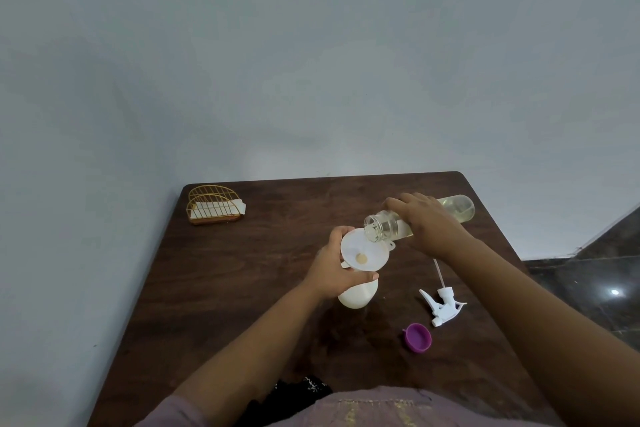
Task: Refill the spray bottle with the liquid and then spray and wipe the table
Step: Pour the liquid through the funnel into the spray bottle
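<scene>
— Pouring looks like the step in hand: the right hand [427, 224] is wrapped around a clear refill bottle [457, 207], tipped nearly flat with its open mouth touching the rim of a white funnel [363, 251]. What could go wrong?

— Mostly spilling, I'd judge. The mouth sits at the funnel's far edge, not over its middle, so a quick tilt could send the pale liquid over the rim onto the table [242, 288]. The funnel looks loose in the neck of the white spray bottle [356, 295], so a nudge from the heavier bottle might tip it.

— Is anything steadying it?

— The left hand [334, 269] curls round the spray bottle's top just under the funnel, fingers closed on it. The spray bottle stands upright near the table's middle.

— And overfilling?

— Possible: the white bottle is opaque, so its level can't be read here.

— Count the things for me.

— Two bottles, one funnel, one white trigger sprayer head [443, 305] lying right of the spray bottle, one purple cap [419, 337] just nearer the person, and one gold wire holder [214, 205] with white napkins at the far left corner. How many napkins, I cannot tell.
</scene>
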A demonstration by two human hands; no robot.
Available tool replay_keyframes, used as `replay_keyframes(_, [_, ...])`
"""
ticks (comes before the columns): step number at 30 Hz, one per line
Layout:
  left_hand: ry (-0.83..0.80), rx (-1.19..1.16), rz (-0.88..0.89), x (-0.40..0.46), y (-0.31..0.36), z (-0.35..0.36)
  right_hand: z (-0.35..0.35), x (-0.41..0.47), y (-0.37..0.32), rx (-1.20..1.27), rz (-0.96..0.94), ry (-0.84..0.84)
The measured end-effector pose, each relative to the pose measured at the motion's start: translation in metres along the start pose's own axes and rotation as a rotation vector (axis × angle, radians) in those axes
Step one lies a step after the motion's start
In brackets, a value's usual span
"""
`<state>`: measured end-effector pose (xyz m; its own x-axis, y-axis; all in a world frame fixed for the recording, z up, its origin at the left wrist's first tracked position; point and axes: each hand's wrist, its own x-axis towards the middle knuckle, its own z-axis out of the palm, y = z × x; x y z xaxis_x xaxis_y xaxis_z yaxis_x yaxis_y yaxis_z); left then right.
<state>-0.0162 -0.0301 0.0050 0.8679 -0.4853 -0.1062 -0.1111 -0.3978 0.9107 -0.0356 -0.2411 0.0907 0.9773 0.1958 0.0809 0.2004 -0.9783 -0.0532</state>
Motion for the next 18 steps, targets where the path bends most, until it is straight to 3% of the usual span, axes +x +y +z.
replay_keyframes(18, [0.001, 0.003, 0.007, 0.0004, -0.0017, 0.0006, 0.0002, 0.0001, -0.0038, -0.003, 0.007, -0.022])
